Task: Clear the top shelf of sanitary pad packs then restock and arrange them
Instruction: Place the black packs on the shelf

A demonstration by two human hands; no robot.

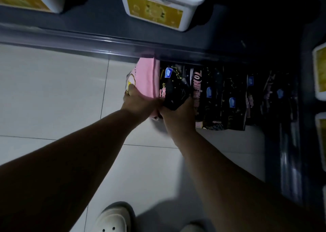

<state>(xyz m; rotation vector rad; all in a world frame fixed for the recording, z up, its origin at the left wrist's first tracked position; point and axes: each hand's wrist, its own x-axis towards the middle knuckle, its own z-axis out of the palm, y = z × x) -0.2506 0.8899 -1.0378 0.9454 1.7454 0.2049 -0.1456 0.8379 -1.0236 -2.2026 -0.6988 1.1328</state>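
Two hands low, side by side, touching. Left hand (139, 102) grips pink pack (147, 76), thumb pressed on its face, other fingers curled under, hidden. Right hand (178, 115) clasps black pack (174, 89) from below; fingertips out of sight. Both packs just beneath shelf front edge (105, 44), at left end of black pack row (229, 97). Likely staging stock, grouped by colour. Dim; print unreadable. Pack tops cut off by edge. Row on floor (53, 90) or lower ledge: cannot tell.
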